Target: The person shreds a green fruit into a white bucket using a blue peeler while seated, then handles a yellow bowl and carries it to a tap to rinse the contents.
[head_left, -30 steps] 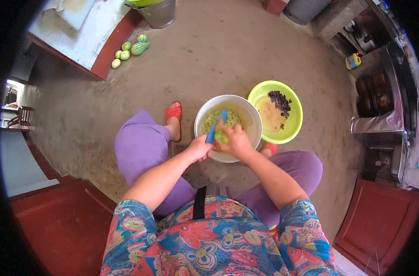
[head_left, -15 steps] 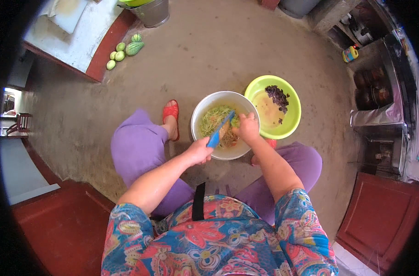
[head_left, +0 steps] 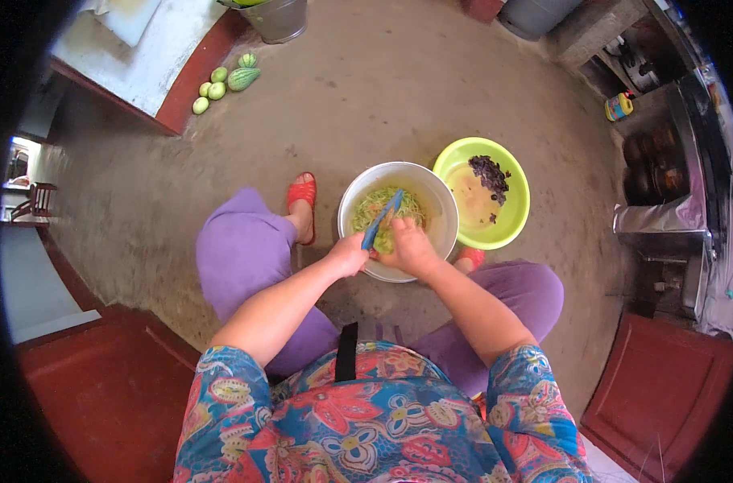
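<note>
A large pale metal bowl (head_left: pixel 445 205) on the floor between my feet holds green shreds (head_left: pixel 374 201) and some orange ones in liquid. My left hand (head_left: pixel 349 253) is closed round the near end of a narrow blue grater (head_left: pixel 381 219), which slants over the bowl with its far end among the shreds. Against the grater's near part, my right hand (head_left: pixel 412 248) is closed, fingers bent over a piece of green vegetable that they mostly hide.
Touching the bowl's right side is a lime-green basin (head_left: pixel 521 211) with dark pieces (head_left: pixel 489 175) in shallow liquid. Several green gourds (head_left: pixel 243 78) lie by the red-edged platform (head_left: pixel 191 80) at the far left, near a metal bucket (head_left: pixel 281 24). A yellow bottle (head_left: pixel 619 106) stands far right.
My right hand has slid nearer to me along the grater, from its far part to beside my left hand. The grater stands a little steeper, still in my left hand.
</note>
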Demonstrator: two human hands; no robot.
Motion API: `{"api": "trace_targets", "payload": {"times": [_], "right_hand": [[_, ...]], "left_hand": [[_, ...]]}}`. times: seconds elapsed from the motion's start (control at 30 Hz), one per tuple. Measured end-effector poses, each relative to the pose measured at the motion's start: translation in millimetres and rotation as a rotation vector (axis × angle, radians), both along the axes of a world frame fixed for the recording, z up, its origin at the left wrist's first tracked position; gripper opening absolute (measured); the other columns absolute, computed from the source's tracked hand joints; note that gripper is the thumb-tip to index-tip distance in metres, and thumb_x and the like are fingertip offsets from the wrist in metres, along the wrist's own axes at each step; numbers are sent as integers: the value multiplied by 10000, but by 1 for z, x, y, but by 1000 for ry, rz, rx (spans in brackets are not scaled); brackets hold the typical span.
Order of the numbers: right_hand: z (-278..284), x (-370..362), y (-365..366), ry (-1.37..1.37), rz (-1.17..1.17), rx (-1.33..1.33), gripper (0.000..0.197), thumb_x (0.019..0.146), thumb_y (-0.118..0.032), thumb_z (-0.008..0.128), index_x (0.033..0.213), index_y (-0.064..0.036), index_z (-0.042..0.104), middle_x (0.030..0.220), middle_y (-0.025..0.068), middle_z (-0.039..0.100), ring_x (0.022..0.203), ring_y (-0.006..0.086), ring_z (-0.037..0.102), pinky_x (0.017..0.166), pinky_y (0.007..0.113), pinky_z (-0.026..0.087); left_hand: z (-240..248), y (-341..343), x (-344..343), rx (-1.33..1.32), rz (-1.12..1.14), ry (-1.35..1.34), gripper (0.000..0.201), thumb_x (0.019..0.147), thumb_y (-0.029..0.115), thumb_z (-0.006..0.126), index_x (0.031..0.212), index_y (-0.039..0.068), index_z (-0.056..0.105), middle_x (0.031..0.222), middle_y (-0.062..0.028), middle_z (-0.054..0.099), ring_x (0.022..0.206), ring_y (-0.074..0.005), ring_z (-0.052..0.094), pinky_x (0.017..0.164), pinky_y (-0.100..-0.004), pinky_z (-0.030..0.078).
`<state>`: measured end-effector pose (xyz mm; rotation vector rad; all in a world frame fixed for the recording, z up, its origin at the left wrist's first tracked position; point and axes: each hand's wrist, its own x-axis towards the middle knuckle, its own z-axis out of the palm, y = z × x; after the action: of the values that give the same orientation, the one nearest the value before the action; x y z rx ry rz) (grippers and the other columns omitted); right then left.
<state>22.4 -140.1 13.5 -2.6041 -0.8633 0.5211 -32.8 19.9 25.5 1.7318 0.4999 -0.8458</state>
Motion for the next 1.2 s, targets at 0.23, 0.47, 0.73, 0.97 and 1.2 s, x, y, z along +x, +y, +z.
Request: {"api": "trace_targets", "payload": {"times": [0.23,0.47,0.73,0.97,1.2], "right_hand": [[-32,44,-33,19,-188,-233,716,585,-355,749,1080,34,408,1012,210,497,893,331,565,747,387,493],[-29,32,-21,8,-252,-109,626,548,-272,745,996,15,415,997,236,485,839,359,571,723,421,491],[-7,9,0,-39,-53,19,676,551,-287,758,1046,9,407,976,244,476,857,387,541,730,429,476],[-2,10,6,-18,-84,-29,660,541,-271,762,1022,20,416,958,230,489,841,387,550,719,436,480],[-33,44,-22,17,-290,-119,662,522,-235,773,1016,24,417,1014,210,472,935,365,512,825,415,440]], "left_hand": [[5,-13,-18,-10,-104,-118,265,794,50,407,1047,86,475,578,-50,501,429,-131,463,386,-277,384],[-4,-13,-6,-31,-88,-64,260,778,40,409,1024,77,486,576,-48,492,481,-133,492,411,-297,399],[-18,-6,0,118,-129,-195,247,768,41,401,997,56,491,595,-75,514,539,-175,533,511,-327,430],[-41,-3,-13,224,-103,-297,228,769,102,448,982,40,501,800,-216,586,811,-358,575,689,-416,441],[0,-18,-19,215,-200,-291,227,760,100,451,968,30,506,827,-230,573,823,-378,562,715,-439,430]]}}
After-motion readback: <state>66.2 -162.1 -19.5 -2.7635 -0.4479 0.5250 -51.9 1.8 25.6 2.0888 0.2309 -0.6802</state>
